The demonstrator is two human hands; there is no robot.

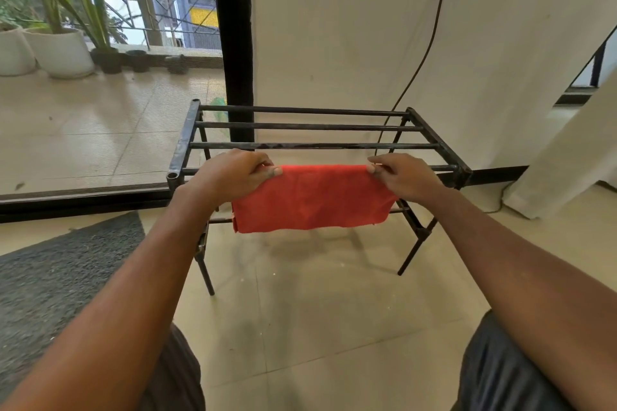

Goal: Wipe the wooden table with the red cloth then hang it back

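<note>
Step in hand: judged to be one end of the task — the red cloth (310,198) is draped over the nearest bar of the black metal rack (314,146), and both hands grip its top fold. Whether it is being lifted off for wiping or set back after wiping cannot be told from this view alone.
Left hand (233,173): closed on the cloth's upper left corner, thumb and fingers pinched together at the fold, knuckles up.
Right hand (404,177): closed likewise on the upper right corner, fingertips pressed onto the fold at the bar.
Cloth position: hanging flat down the front of the rack, top edge along the front bar, lower edge clear of the tiled floor (300,310). It sits roughly midway along the bar, a short stretch of bare bar showing beside each hand.
Wooden table: not in view — no wiped or unwiped surface can be inspected.
Rack condition: upright on its legs against the cream wall (350,27), three further bars behind the front one, all bare.
Surroundings: grey mat (66,277) to the left, a dark cable (430,40) trailing down the wall behind the rack.
Next move, if hanging: level the fold so both sides hang evenly, then release both corners together.
Next move, if taking: lift both corners straight up to clear the bar.
Risk: uneven release could let the cloth slide off.
</note>
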